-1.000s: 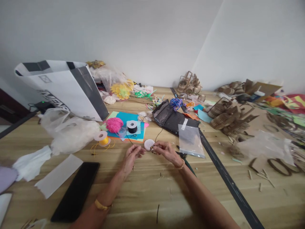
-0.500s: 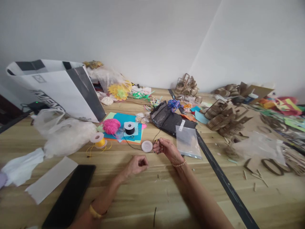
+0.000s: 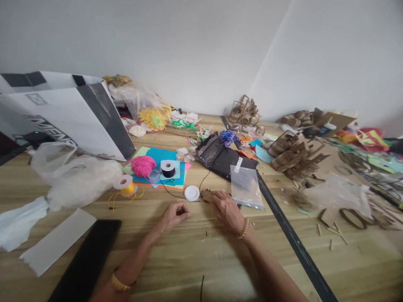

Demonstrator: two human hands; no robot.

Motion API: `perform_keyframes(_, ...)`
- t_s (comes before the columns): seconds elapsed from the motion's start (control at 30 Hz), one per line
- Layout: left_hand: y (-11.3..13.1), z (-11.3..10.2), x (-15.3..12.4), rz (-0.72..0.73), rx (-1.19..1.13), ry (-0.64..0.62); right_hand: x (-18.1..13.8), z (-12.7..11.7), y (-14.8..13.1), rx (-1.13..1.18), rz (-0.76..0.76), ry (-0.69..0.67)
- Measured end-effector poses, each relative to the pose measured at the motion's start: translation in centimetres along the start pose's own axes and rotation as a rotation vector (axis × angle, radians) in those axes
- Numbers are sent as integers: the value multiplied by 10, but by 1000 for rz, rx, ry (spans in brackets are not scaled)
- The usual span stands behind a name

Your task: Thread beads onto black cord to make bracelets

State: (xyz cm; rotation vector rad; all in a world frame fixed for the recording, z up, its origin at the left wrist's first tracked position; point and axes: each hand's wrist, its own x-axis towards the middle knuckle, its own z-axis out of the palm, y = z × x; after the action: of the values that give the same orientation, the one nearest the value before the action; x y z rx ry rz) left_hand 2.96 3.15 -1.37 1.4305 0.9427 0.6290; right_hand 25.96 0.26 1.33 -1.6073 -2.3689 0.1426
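Observation:
My left hand (image 3: 174,213) rests on the wooden table with its fingers curled together; anything inside them is hidden. My right hand (image 3: 225,208) lies palm down on the table, fingers extended. At its fingertips is a dark cord strung with small beads (image 3: 206,194), partly covered by the hand. Between the hands and a little farther off sits a small round white dish (image 3: 192,193). A black cord (image 3: 170,192) runs from the spool of black cord (image 3: 168,168) towards this dish. Another thin black strand (image 3: 204,179) curves up from the beads towards the black mesh pouch (image 3: 217,157).
Pink yarn (image 3: 143,166) lies on coloured paper (image 3: 160,156), near a yellow cord spool (image 3: 125,185). A clear plastic bag (image 3: 247,186) is right of my right hand. A black phone-like slab (image 3: 86,260) and paper bag (image 3: 69,117) are left; small baskets (image 3: 291,155) stand right.
My right hand has turned from a raised, palm-up pose with beads at its fingers to palm down on the table. My left hand stays curled in nearly the same place. The view has shifted slightly.

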Motion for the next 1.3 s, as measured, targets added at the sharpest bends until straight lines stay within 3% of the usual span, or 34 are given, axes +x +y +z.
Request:
perform_keyframes(0.17, -4, -4, 3, -40, -58, 6, 0, -1, 18, 81, 73, 154)
perform_keyframes(0.4, -5, -3, 3, -64, -5, -3, -2, 21, 14, 30, -25, 102)
perform_keyframes(0.63, -7, -5, 3, -62, 32, -6, -5, 25, 20, -12, 31, 137)
perform_keyframes(0.8, -8, -7, 4, -70, -56, -6, -3, 23, 13, 215, -37, 182)
perform_keyframes(1.07, 5, -1, -5, -60, -65, -156, 4, 20, -37, 588, -112, -7)
perform_keyframes(1.17, 10, 0, -8, -92, -33, -212, 4, 19, -41, 598, -88, -80)
perform_keyframes(1.3, 16, -2, -9, -144, -7, -272, 2, 18, -34, 582, -42, -46)
